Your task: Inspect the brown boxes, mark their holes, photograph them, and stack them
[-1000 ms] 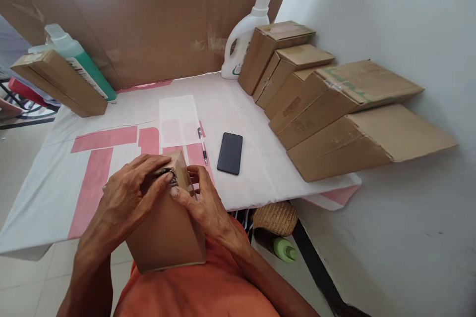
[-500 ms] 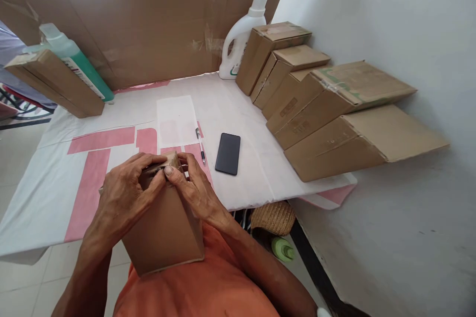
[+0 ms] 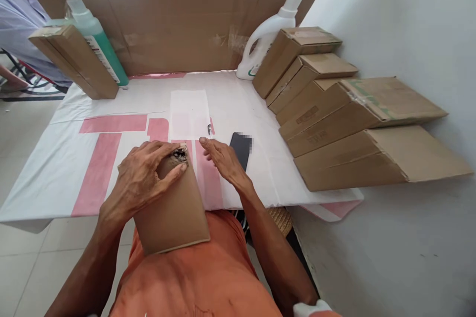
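A brown cardboard box [image 3: 173, 213] leans against my lap at the table's front edge. Its upper corner has a torn, dark opening [image 3: 180, 154]; what is inside I cannot make out. My left hand [image 3: 147, 173] grips the box's upper end, thumb and fingers on either side of that opening. Off to the box's right, my right hand [image 3: 223, 161] is held with its fingers stretched out and nothing in it. It is nearest a pen [image 3: 209, 130] and a black phone [image 3: 241, 148], and hides part of both.
Several cardboard boxes [image 3: 323, 119] stand in a row along the right wall, beside a white jug [image 3: 260, 47]. At the back left, another box [image 3: 80, 62] leans by a bottle of green liquid [image 3: 106, 54]. White paper [image 3: 189, 109] lies on the cloth-covered table [image 3: 267, 173]. Someone's clothing [image 3: 22, 15] shows at far left.
My right hand has let go of the box and moved right, towards the pen and phone. My left hand keeps its hold. The torn corner is now uncovered. The view has shifted slightly.
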### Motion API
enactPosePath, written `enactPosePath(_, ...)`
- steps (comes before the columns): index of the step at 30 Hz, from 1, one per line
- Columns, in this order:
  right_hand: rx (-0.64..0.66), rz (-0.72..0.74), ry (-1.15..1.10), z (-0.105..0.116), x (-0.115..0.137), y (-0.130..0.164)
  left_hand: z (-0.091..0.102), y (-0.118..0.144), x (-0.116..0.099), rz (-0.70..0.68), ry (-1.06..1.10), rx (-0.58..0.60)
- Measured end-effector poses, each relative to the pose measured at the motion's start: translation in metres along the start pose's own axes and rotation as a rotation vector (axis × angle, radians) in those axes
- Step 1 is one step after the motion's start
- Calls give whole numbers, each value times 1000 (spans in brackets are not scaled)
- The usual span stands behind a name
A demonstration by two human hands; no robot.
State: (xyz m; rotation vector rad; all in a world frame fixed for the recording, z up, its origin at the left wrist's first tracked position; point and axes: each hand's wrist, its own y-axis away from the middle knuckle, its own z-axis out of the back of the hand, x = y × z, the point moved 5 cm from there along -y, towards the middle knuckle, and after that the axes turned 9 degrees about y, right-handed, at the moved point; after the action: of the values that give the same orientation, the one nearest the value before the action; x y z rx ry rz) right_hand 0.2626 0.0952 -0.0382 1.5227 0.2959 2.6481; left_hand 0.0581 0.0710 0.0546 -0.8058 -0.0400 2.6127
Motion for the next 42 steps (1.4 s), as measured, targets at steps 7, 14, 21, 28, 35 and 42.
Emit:
enactPosePath(7, -165, -247, 321, -3, -47, -51, 2, -6, 13, 19, 39, 84)
enactPosePath(14, -177, -142, 16, 12, -30, -36, -4, -5, 20, 50, 37, 13)
enactPosePath(21, -288, 316, -601, 6, 40, 40, -6, -2, 12, 1, 7, 6)
enactPosePath(28, -364, 366, -511, -15, 42, 60, -5, 1, 7, -15, 24, 4)
enactPosePath(35, -362, 386, -370, -11, 45, 61, -7, 0, 5, -12, 41, 14)
enactPosePath(42, -338, 494, -249, -9, 51, 68, -8, 1, 6, 2, 35, 18)
